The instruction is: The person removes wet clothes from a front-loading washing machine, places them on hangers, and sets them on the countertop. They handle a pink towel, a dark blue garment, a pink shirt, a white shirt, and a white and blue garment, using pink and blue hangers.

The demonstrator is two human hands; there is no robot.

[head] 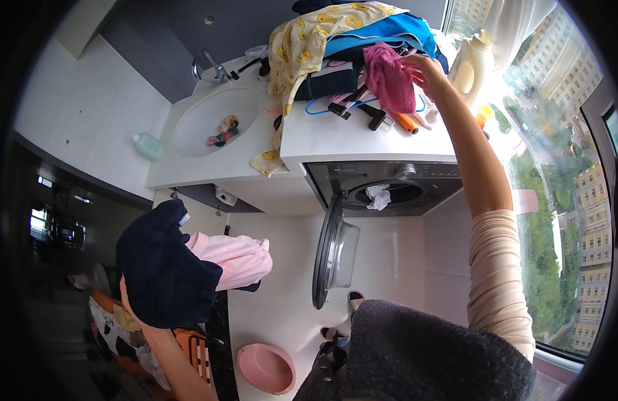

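My left hand [127, 296] is mostly hidden beneath a bundle of clothes it holds up at the left. The bundle has a navy garment [168, 265] and a pale pink garment [234, 258] hanging from it. Over the white counter [329, 138], my right hand [425, 75] grips the edge of a bright pink cloth [388, 80]. Around that cloth are a yellow duck-print fabric [299, 42], a blue garment [376, 32], dark clothes, black clip hangers [374, 116] and an orange-handled item [405, 123].
Below the counter, a front-loading washing machine [319, 180] has its round door [326, 255] swung out; white fabric [378, 196] shows in its opening. Small cloths [224, 131] lie in the sink [188, 140]. A pink basin [246, 368] stands on the floor. A detergent bottle [472, 65] is by the window.
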